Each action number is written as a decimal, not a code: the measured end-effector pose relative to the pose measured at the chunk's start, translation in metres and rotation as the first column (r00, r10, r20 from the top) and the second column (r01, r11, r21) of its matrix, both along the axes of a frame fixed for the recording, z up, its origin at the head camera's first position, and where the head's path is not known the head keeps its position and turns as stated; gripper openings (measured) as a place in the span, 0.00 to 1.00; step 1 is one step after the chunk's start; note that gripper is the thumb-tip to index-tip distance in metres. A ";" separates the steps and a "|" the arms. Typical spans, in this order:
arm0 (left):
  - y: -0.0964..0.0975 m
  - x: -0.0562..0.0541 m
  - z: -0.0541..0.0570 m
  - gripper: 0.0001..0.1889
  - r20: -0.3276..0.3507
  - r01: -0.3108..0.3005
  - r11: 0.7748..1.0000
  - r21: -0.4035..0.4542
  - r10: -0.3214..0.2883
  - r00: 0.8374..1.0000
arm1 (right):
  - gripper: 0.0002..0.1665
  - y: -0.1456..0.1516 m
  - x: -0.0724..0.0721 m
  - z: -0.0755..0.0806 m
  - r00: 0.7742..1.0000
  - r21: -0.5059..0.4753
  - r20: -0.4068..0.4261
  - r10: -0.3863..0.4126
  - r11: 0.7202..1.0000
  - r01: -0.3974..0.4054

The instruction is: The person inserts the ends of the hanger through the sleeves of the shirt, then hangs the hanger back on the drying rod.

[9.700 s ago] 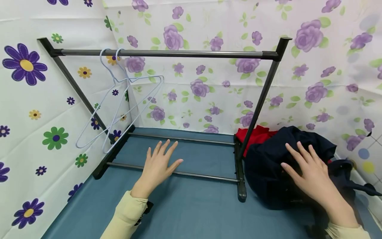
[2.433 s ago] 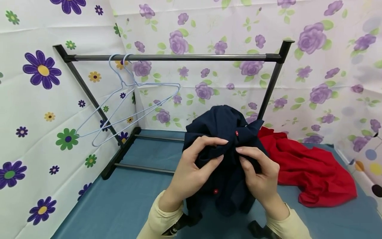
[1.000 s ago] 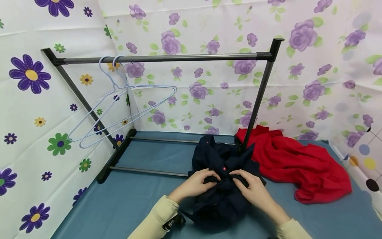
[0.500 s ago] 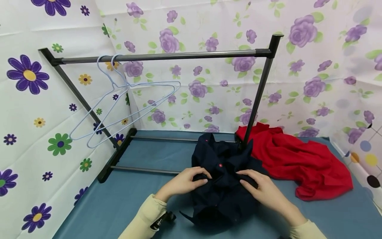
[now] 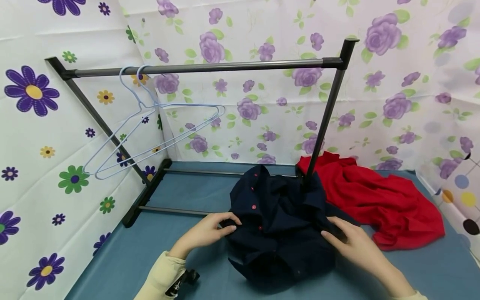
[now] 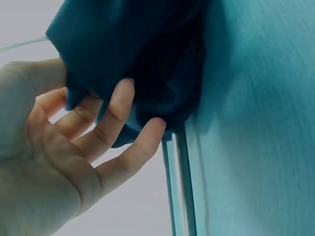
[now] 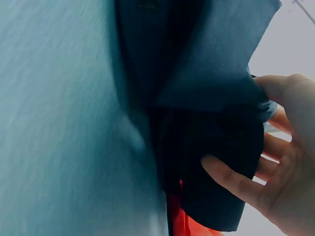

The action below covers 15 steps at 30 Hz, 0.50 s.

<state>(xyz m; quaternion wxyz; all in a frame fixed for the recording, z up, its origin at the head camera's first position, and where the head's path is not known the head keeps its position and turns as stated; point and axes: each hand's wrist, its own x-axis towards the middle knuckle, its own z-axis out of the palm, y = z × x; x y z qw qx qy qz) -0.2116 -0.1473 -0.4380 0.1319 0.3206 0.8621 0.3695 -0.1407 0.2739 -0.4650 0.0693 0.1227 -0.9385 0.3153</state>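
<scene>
Left hand [image 5: 202, 231] and right hand [image 5: 354, 243] are farther apart than half a second ago, and the navy button-front garment [image 5: 281, 233] spreads wider between them, its red buttons [image 5: 253, 207] shifted left! On the left, thumb and forefinger pinch one edge, the other fingers loosely fanned. The right takes the opposite edge, seemingly in a pinch, though the dim wrist view hides the forefinger's tip. It all lies on the blue surface [image 5: 123, 262], at the clothes rack's [image 5: 198, 68] right end, beside the red garment [image 5: 390, 208].
</scene>
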 end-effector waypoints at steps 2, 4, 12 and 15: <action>-0.004 0.001 0.001 0.10 0.001 -0.003 1.000 -0.008 0.003 1.000 | 0.24 0.003 0.001 -0.001 1.000 -0.005 0.027 -0.005 1.000 0.006; -0.007 0.001 0.004 0.10 0.000 -0.002 1.000 -0.009 0.002 1.000 | 0.25 0.005 0.002 -0.002 0.999 -0.009 0.048 -0.006 1.000 0.006; -0.014 0.001 0.025 0.11 -0.028 -0.005 1.000 0.031 0.006 1.000 | 0.28 0.009 0.005 -0.001 0.999 0.028 0.020 -0.037 0.999 0.036; -0.013 0.000 0.037 0.11 -0.094 -0.035 0.998 0.059 0.040 0.995 | 0.30 0.011 0.008 0.003 0.997 0.030 0.009 -0.083 0.996 0.082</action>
